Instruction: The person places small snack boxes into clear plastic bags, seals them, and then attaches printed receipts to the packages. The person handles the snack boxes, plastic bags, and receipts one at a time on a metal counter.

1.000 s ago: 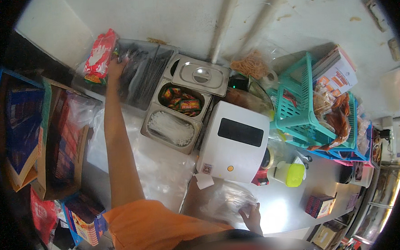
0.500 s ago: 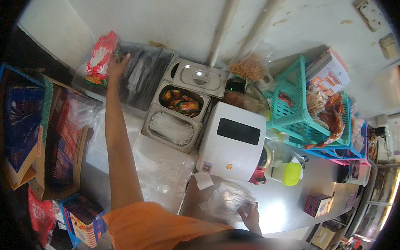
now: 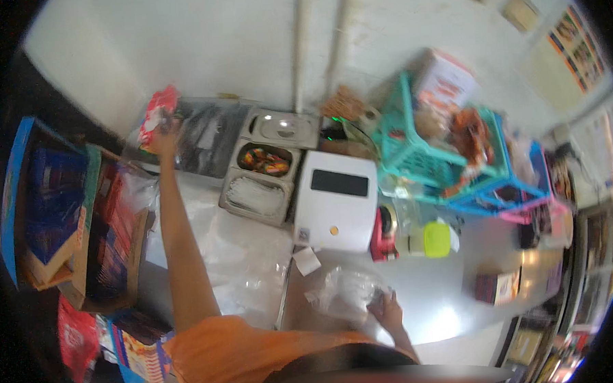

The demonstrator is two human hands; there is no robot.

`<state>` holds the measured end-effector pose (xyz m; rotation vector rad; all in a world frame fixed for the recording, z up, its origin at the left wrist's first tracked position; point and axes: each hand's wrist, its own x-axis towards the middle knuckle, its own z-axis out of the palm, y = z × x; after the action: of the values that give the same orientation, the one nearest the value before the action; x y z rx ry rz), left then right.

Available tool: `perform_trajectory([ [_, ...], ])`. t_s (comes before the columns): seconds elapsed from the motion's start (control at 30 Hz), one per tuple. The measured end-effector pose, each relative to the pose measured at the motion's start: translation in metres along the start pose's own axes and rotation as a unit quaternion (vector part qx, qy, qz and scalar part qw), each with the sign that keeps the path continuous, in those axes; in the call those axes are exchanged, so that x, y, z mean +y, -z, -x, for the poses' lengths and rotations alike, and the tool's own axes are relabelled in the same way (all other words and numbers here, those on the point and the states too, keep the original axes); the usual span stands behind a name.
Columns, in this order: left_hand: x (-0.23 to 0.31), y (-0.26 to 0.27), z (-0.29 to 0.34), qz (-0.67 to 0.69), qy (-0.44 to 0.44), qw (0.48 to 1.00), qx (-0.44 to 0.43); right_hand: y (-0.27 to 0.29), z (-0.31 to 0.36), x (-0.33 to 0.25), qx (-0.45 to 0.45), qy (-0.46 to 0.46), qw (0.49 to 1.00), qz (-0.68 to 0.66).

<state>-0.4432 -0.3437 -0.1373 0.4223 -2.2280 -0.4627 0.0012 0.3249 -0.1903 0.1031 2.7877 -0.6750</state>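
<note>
My left arm stretches far across the counter, and its hand (image 3: pixel 166 134) is at the red and white packet (image 3: pixel 155 117) on the left end of a dark tray (image 3: pixel 212 137). Motion blur smears those fingers, so whether they grip the packet cannot be made out. Clear plastic sleeves, possibly holding cutlery, lie in the tray right of the hand. Low on the right, my right hand (image 3: pixel 388 312) has its fingers closed on the edge of a crumpled clear plastic bag (image 3: pixel 352 292) lying on the metal counter.
Steel pans (image 3: pixel 255 196) hold small colourful sachets and white sticks or straws. Beside them stands a white machine (image 3: pixel 336 200) with a dark panel. Further right are a teal basket (image 3: pixel 414 156) and a lime-lidded container (image 3: pixel 437 240). Cardboard boxes (image 3: pixel 104 262) stand left.
The whole view has shifted, bringing more of the right-hand wall into sight. My left hand remains at the red packet, now more blurred. My right hand remains at the plastic bag.
</note>
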Motion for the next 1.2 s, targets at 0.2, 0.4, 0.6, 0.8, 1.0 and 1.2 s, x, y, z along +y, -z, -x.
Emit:
perform_trajectory([
  [0.2,0.111,0.125,0.041,0.347,0.081,0.933,-0.051,0.029,-0.002,0.023,-0.073,0.055,0.992,-0.084],
  [0.4,0.145,0.266,0.199,0.35,0.16,0.902,-0.196,0.139,-0.016,0.096,-0.009,0.088,0.898,-0.431],
  [0.6,0.132,0.274,0.342,0.144,0.13,0.918,-0.345,0.255,0.005,0.287,0.175,-0.18,0.838,0.484],
  [0.8,0.213,0.24,0.474,0.211,0.103,0.856,-0.461,0.269,0.007,0.38,-0.021,-0.102,0.877,0.469],
  [1.0,0.278,0.237,0.495,0.064,-0.032,0.857,-0.511,0.287,0.015,0.342,-0.095,-0.159,0.916,0.357],
  [1.2,0.304,0.244,0.494,0.023,0.001,0.84,-0.542,0.3,0.049,0.318,-0.065,-0.262,0.957,0.109],
])
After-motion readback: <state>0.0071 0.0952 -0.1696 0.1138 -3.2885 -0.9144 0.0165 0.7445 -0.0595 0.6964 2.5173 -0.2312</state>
